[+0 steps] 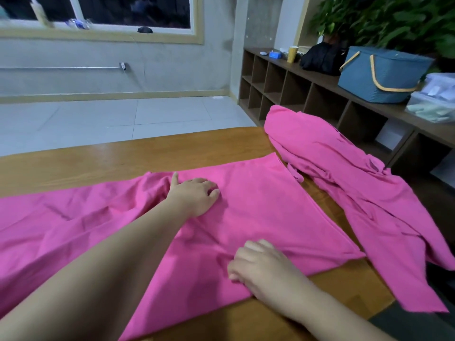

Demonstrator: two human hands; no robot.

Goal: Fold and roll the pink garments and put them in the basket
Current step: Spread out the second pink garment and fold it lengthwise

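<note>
A pink garment [258,205] lies spread flat across the wooden table [110,158], its right part smoothed and its left part creased. My left hand [194,195] rests on its upper middle with the thumb out and the fingers bent down onto the cloth. My right hand [258,264] presses on the garment's near edge, fingers curled onto the fabric. A second pink garment [357,183] lies crumpled along the table's right side, partly hanging over the edge. The blue basket [379,77] with yellow handles stands on the shelf at the far right.
A low wooden cubby shelf [290,92] runs along the right, carrying a black bag [322,57], a yellow cup [292,54] and clear plastic boxes [435,99]. Green plants [394,23] stand behind the basket. Tiled floor [123,119] lies beyond the table.
</note>
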